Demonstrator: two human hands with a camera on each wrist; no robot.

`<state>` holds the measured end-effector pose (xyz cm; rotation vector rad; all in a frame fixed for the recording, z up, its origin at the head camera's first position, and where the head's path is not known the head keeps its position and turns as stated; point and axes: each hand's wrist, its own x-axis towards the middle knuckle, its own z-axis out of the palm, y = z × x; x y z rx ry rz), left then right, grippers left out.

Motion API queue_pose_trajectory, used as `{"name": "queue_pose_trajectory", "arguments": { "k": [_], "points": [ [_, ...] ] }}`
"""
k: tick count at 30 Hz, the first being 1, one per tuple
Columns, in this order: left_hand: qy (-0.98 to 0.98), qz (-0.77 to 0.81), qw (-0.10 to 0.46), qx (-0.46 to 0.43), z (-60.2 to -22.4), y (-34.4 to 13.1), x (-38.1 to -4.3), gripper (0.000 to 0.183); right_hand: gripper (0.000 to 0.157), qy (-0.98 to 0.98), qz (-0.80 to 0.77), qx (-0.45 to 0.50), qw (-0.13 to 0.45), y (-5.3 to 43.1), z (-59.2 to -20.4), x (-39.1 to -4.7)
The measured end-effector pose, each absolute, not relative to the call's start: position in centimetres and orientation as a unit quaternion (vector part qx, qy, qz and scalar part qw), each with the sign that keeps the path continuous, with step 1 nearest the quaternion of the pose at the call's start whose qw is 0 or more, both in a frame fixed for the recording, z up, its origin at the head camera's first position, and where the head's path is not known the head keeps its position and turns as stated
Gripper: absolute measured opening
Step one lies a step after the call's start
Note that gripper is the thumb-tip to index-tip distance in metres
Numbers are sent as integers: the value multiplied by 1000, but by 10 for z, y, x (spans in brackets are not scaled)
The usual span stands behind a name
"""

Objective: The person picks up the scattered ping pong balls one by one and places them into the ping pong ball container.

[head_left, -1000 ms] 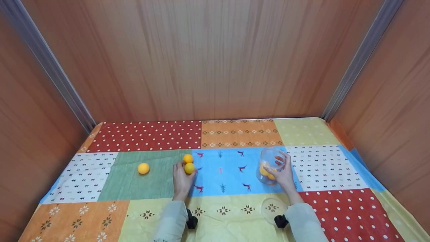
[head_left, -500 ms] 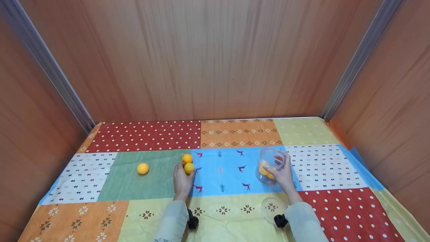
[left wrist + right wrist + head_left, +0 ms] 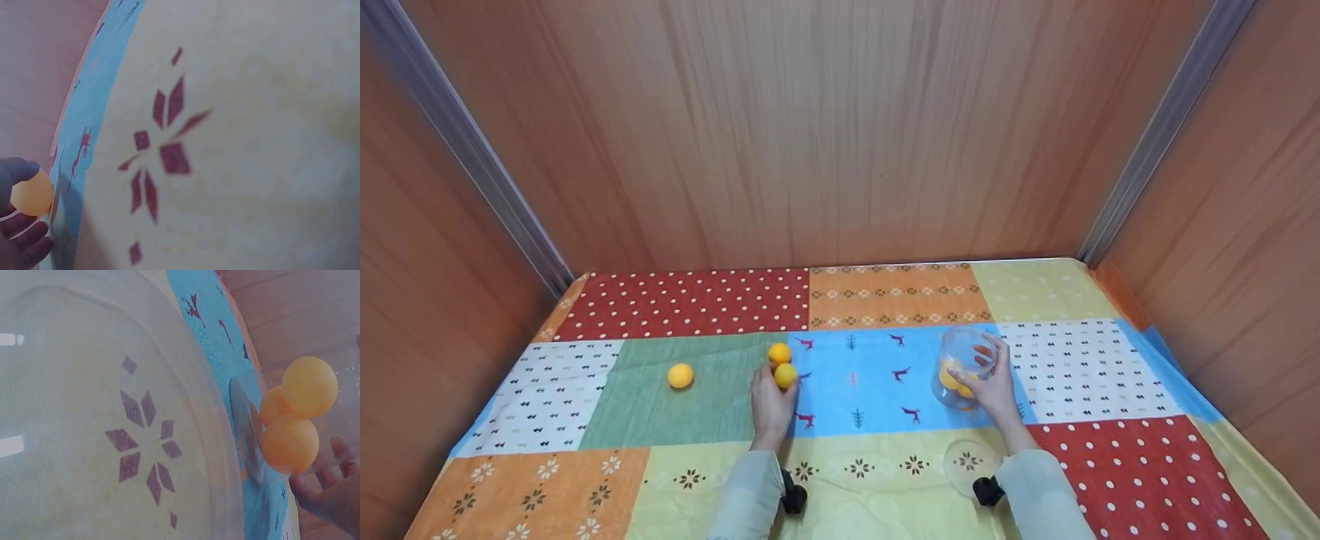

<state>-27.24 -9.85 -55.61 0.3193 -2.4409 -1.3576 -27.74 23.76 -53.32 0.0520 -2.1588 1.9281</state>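
Observation:
My left hand (image 3: 772, 409) pinches a yellow ping-pong ball (image 3: 785, 376) between thumb and fingers, near the seam of the green and blue patches. Just behind that ball sits an orange ping-pong ball (image 3: 779, 352); whether the two touch I cannot tell. In the left wrist view the thumb and curled fingers surround the held ball (image 3: 34, 194). On the blue patch, my right hand (image 3: 994, 386) grips a clear jar (image 3: 960, 341) from its right side. Three ping-pong balls (image 3: 291, 444) show inside the jar in the right wrist view.
Another orange ping-pong ball (image 3: 680, 376) lies on the green patch to the left. A clear round lid (image 3: 966, 459) lies in front of the jar, close to my right wrist. Patchwork cloth (image 3: 690, 420) covers the table, with wooden panels (image 3: 840, 150) around it.
My left hand has shifted very slightly to the right with the yellow ball. The right hand and the jar stay in place.

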Motion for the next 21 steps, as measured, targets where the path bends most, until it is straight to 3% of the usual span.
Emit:
{"name": "queue_pose_trajectory", "arguments": {
  "k": [21],
  "points": [
    [-844, -495, 193, 69, -537, -68, -264, 36, 83, -737, 665, 9, 116, 236, -530, -276]
  ]
}}
